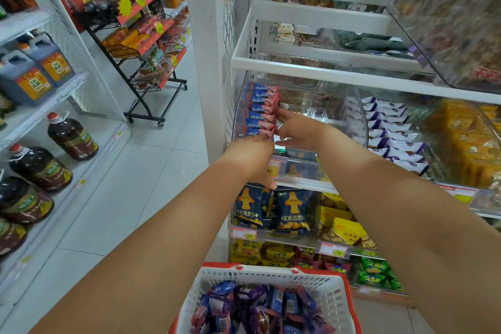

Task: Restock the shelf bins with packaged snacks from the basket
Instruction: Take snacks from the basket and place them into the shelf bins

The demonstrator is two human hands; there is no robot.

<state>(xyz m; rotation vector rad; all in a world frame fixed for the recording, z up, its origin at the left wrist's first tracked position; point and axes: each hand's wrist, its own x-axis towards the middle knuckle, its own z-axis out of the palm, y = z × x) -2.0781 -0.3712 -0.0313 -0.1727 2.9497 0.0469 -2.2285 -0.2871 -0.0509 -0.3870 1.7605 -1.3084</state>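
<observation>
Both arms are stretched to the clear shelf bin (336, 106), where a row of blue-and-pink snack packs (261, 111) is stood on edge along its left wall. The nearest pack is pinched by the left hand (250, 156), while the row's right ends are touched by the right hand (294, 130), fingers fairly straight. Below, the white basket (271, 276) (red-rimmed) is filled with more wrapped snacks (260, 306).

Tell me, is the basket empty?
No, the white basket with a red rim holds many blue and purple snack packets.
</observation>
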